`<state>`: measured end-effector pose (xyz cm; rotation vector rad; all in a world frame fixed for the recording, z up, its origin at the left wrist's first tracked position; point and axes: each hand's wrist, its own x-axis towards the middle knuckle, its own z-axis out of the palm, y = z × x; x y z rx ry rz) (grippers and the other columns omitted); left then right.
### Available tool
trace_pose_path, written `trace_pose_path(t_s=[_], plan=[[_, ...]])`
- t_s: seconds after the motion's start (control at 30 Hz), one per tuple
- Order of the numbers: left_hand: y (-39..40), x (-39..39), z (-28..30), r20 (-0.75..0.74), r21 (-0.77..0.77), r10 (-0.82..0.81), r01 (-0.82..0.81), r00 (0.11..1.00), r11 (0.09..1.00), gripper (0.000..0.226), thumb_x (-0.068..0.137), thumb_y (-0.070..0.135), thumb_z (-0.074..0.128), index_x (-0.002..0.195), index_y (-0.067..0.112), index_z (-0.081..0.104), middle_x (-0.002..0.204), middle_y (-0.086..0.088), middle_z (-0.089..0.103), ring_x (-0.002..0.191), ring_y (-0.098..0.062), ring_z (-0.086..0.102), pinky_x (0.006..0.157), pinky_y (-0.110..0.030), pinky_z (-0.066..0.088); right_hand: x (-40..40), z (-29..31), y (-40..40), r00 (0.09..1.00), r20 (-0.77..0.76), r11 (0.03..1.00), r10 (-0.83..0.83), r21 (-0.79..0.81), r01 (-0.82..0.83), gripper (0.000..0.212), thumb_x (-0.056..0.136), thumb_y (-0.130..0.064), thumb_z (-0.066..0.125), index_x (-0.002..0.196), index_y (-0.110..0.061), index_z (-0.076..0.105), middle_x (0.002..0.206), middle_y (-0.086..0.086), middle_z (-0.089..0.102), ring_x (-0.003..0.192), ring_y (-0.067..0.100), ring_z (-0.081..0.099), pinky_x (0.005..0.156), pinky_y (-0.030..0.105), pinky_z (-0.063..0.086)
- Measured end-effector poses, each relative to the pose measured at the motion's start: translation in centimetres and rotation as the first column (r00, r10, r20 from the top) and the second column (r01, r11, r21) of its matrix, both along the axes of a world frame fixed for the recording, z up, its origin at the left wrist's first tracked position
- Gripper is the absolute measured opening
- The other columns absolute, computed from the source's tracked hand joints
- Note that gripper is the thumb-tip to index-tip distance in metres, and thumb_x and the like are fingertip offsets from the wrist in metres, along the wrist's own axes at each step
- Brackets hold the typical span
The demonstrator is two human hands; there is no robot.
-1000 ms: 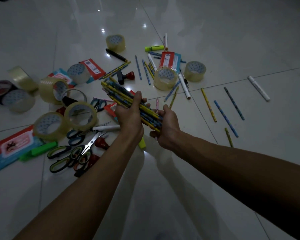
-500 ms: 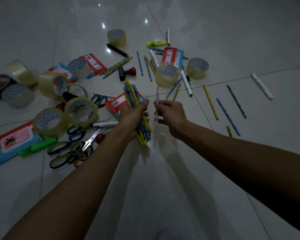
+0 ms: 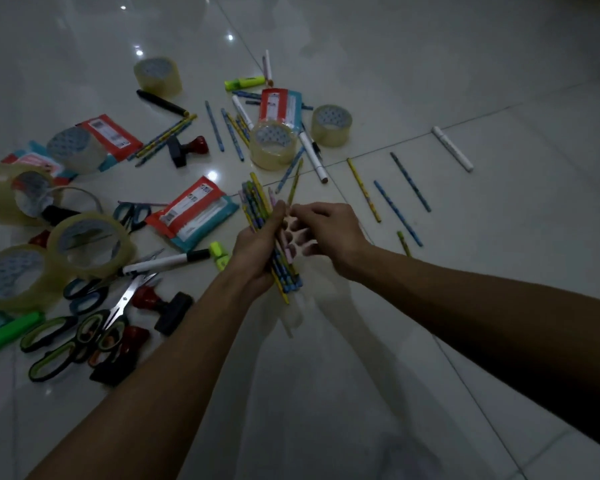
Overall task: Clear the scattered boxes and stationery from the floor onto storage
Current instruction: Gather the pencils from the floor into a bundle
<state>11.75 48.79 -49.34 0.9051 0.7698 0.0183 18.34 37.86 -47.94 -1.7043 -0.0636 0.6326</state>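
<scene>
My left hand (image 3: 255, 249) grips a bundle of yellow and blue patterned pencils (image 3: 257, 202), held nearly upright above the white tile floor. My right hand (image 3: 326, 230) is right beside the bundle, fingers curled against it, pinching a thin pink pencil (image 3: 272, 197) into the bunch. Loose pencils (image 3: 397, 213) lie on the floor to the right. A red and teal packet (image 3: 193, 216) lies just left of my hands.
Several tape rolls (image 3: 87, 244) and scissors (image 3: 73, 332) crowd the left side. More tape rolls (image 3: 272, 143), markers (image 3: 452, 148), highlighters (image 3: 245, 82), stamps (image 3: 187, 150) and packets (image 3: 281, 105) lie farther out. No storage is in view.
The bundle swung from slanted across both hands to nearly upright in my left hand. My right hand let go, picked up a pink pencil and brought it against the bundle.
</scene>
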Motion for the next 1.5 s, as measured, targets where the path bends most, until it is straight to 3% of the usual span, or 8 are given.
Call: trace_pose_path(t_s=[0.07,0.13,0.2,0.27,0.9,1.13,1.37,1.5], plan=[[-0.5,0.2,-0.4,-0.008,-0.046,-0.025,0.024,1.000,0.999,0.022,0.090,0.027,0.073,0.091,0.007,0.063,0.067,-0.005,0.057,0.054,-0.013,0.057,0.049,-0.025,0.051,2.2,-1.3,-3.3,0.968,0.234,0.941,0.090,-0.338,-0.006,0.023,0.097,-0.030,0.064,0.089,-0.009,0.070,0.079,0.007,0.070,0.059,0.018,0.066,0.054,0.033,0.056],[-0.6,0.2,-0.8,-0.014,-0.039,-0.067,0.066,0.998,0.997,0.017,0.091,0.021,0.072,0.093,0.008,0.061,0.065,-0.002,0.057,0.053,-0.012,0.057,0.048,-0.024,0.050,4.8,-3.0,-7.3,0.863,0.354,0.645,0.359,-0.763,0.044,0.028,0.095,-0.040,0.062,0.092,-0.012,0.065,0.089,0.009,0.069,0.077,0.025,0.068,0.066,0.037,0.056],[-0.5,0.2,-0.7,-0.011,-0.020,-0.104,0.104,0.994,0.994,0.016,0.092,0.020,0.071,0.096,0.009,0.061,0.068,-0.002,0.057,0.055,-0.011,0.057,0.049,-0.024,0.051,6.8,-4.2,-10.9,0.812,0.275,0.352,0.514,-0.932,0.092,0.038,0.095,-0.048,0.057,0.102,-0.011,0.061,0.100,0.013,0.067,0.087,0.031,0.066,0.068,0.033,0.048],[-0.4,0.2,-0.1,-0.029,0.024,-0.160,0.161,0.987,0.987,0.016,0.092,0.020,0.070,0.099,0.008,0.062,0.071,-0.004,0.059,0.058,-0.012,0.059,0.053,-0.024,0.053,7.9,-4.7,-13.5,0.830,0.210,0.242,0.516,-0.966,0.094,0.046,0.093,-0.055,0.055,0.105,-0.011,0.061,0.101,0.013,0.065,0.089,0.031,0.065,0.067,0.031,0.042],[-2.1,6.5,-0.5,-0.160,0.090,-0.152,0.167,0.975,0.982,0.017,0.093,0.019,0.071,0.094,0.006,0.060,0.071,-0.007,0.058,0.058,-0.016,0.059,0.054,-0.027,0.055,13.2,-5.7,-14.3,0.864,0.402,0.650,0.302,-0.750,0.122,0.028,0.104,-0.042,0.043,0.106,-0.014,0.044,0.101,0.015,0.062,0.083,0.032,0.055,0.067,0.038,0.039],[1.5,9.6,0.2,-0.204,0.262,-0.171,0.222,0.964,0.939,0.022,0.093,0.014,0.069,0.109,0.002,0.061,0.073,-0.008,0.059,0.055,-0.015,0.060,0.053,-0.028,0.053,16.7,-6.4,-8.8,0.891,0.248,0.494,0.380,-0.869,0.031,0.080,0.086,-0.071,0.056,0.130,-0.005,0.050,0.132,0.017,0.051,0.117,0.036,0.056,0.088,0.043,0.048],[4.7,10.0,-2.3,-0.240,0.465,-0.079,0.186,0.968,0.865,0.010,0.094,0.015,0.069,0.099,0.011,0.062,0.080,-0.009,0.062,0.058,-0.014,0.060,0.048,-0.026,0.052,17.5,-6.7,-4.9,0.875,0.212,0.477,0.436,-0.879,-0.025,0.020,0.091,-0.027,0.063,0.086,-0.010,0.055,0.085,0.006,0.058,0.065,0.019,0.051,0.054,0.026,0.035],[6.0,10.0,-4.0,-0.295,0.657,-0.089,0.270,0.951,0.705,0.014,0.091,0.024,0.073,0.093,0.014,0.063,0.081,-0.008,0.066,0.059,-0.015,0.059,0.050,-0.028,0.050,17.4,-7.0,-4.6,0.785,0.199,0.350,0.586,-0.936,-0.024,0.008,0.096,-0.013,0.058,0.095,-0.005,0.060,0.091,0.007,0.060,0.081,0.027,0.063,0.063,0.031,0.040]])
